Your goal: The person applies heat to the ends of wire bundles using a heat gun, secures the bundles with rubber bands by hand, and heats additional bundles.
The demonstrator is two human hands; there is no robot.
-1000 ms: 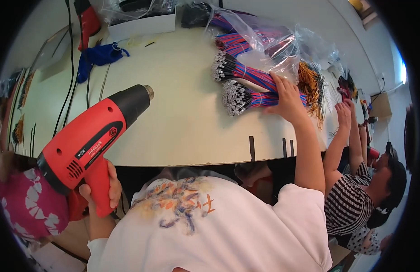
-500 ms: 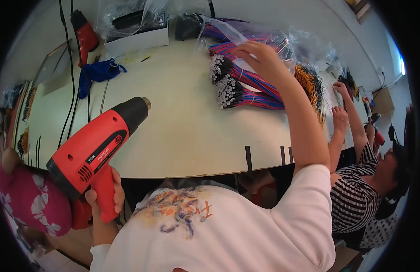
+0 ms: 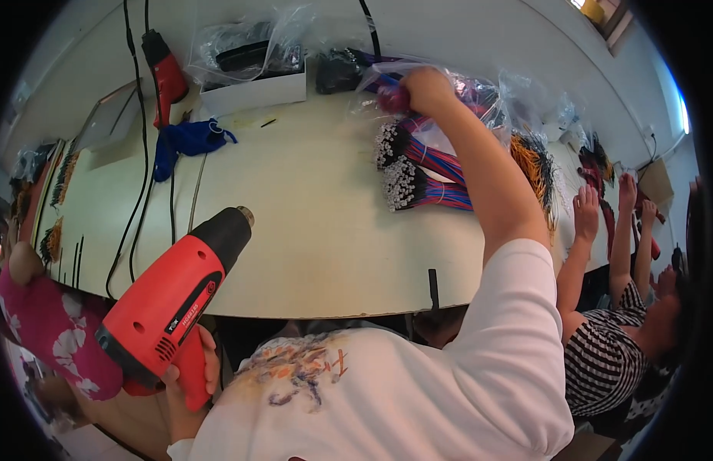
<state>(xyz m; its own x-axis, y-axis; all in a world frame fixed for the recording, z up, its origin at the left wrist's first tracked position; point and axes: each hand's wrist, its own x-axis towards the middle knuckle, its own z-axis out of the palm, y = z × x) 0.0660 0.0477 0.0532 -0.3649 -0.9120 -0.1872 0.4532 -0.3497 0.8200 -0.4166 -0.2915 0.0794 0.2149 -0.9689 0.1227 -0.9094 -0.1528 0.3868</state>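
Observation:
My left hand (image 3: 193, 378) grips the handle of a red and black heat gun (image 3: 176, 296), held low at the table's near edge with its nozzle pointing up and away. My right hand (image 3: 424, 87) is stretched far across the table and is closed on a bundle of coloured wires (image 3: 393, 97) inside a clear plastic bag (image 3: 487, 96). Two more bundles of red, blue and purple wires with white ends (image 3: 418, 173) lie on the table just below that hand.
A pale table (image 3: 310, 223) holds a second red heat gun (image 3: 166, 73), a blue cloth (image 3: 189, 138), black cables (image 3: 137, 200), a white box with bagged parts (image 3: 252, 84) and orange wires (image 3: 537, 169). A person in stripes (image 3: 610, 338) sits right, a floral sleeve (image 3: 41, 326) left.
My right hand has moved from the wire bundles on the table up and away into the plastic bag and closed on a bundle there. The heat gun has stayed in my left hand.

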